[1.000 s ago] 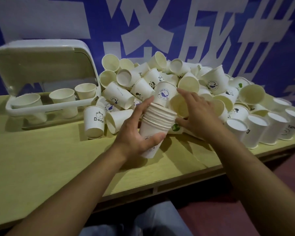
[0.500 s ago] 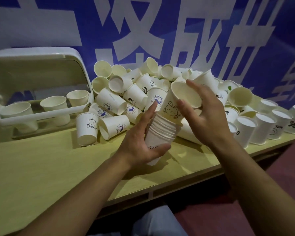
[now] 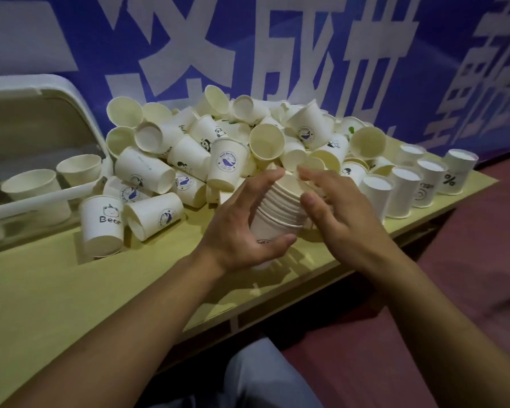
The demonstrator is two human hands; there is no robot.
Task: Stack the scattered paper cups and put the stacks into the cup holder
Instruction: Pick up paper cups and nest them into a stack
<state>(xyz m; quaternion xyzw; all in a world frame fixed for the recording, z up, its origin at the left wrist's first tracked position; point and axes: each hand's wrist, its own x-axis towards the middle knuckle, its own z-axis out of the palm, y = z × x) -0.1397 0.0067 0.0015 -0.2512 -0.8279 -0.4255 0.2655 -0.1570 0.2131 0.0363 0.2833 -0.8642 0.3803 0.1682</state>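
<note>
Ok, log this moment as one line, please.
phase: stacking | left hand: grips cup stack | right hand: open beside stack top | cup holder: partly filled

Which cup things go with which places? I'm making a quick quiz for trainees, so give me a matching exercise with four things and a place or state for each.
Things:
1. stack of nested cups
2. Bear cup
3. percent-sign cup
4. cup holder

Places or states:
a. rim down, at the right end of the row by the table edge
b. at the far left, lid raised, cups sitting in it
c. gripped by the left hand
d. rim down, just left of the pile

Pairs: 1-c, 2-d, 3-a, 4-b
</note>
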